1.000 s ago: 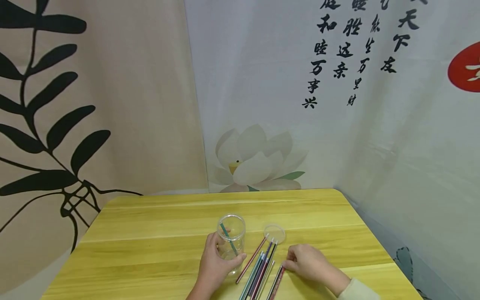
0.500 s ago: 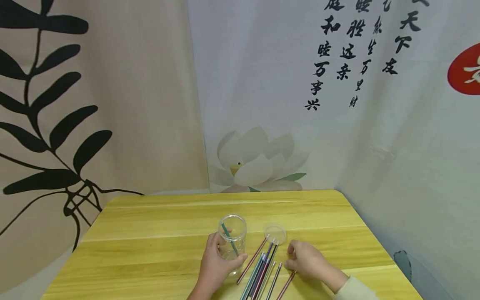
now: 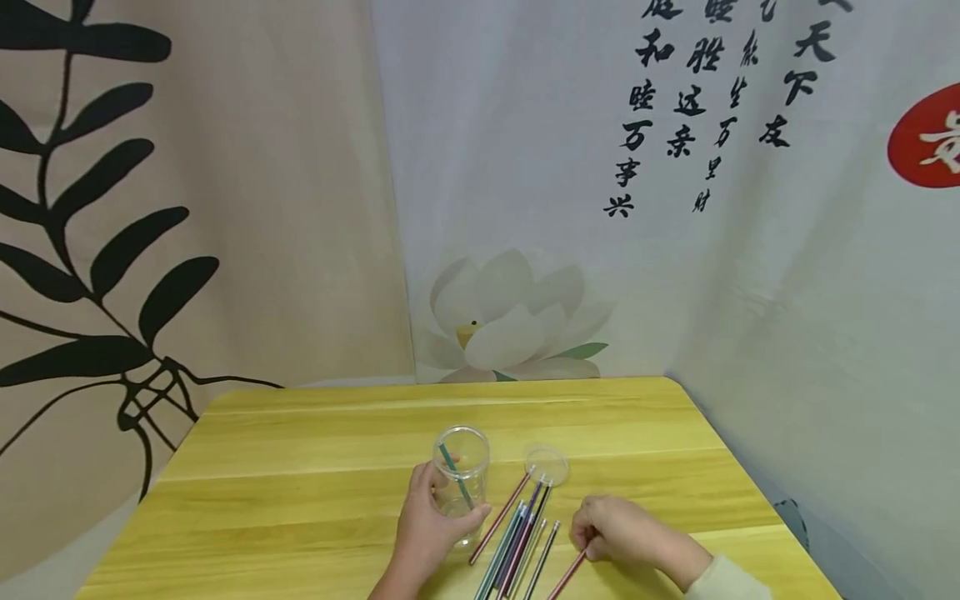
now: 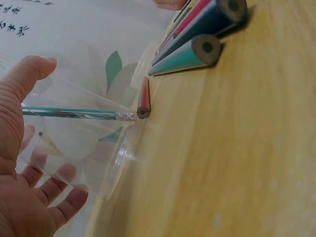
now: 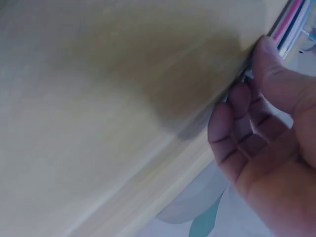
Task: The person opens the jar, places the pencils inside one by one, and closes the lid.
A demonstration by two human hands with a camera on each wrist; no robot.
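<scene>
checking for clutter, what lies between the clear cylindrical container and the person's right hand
Several slim pencils, red, teal and dark, lie on the yellow wood-grain table between the container and right hand, as the head view shows.

1. Pale hanging (image 3: 517,167), head view: black brush-style Chinese characters in vertical columns, running out of the frame at the top.
2. Leftmost column (image 3: 638,133): 庭和睦万事兴, its first character clipped.
3. Second column (image 3: 689,101): 睦胜远亲, its first character clipped.
4. Third column (image 3: 724,131), smaller: 能生万里财, below a clipped character.
5. Rightmost column (image 3: 800,85): 天下友, below a clipped character.
6. Red oval (image 3: 906,137), right edge: one white character, cut off, apparently 贵.
7. Left wrist view: small black characters (image 4: 17,30) on the hanging, too blurred to read.
</scene>
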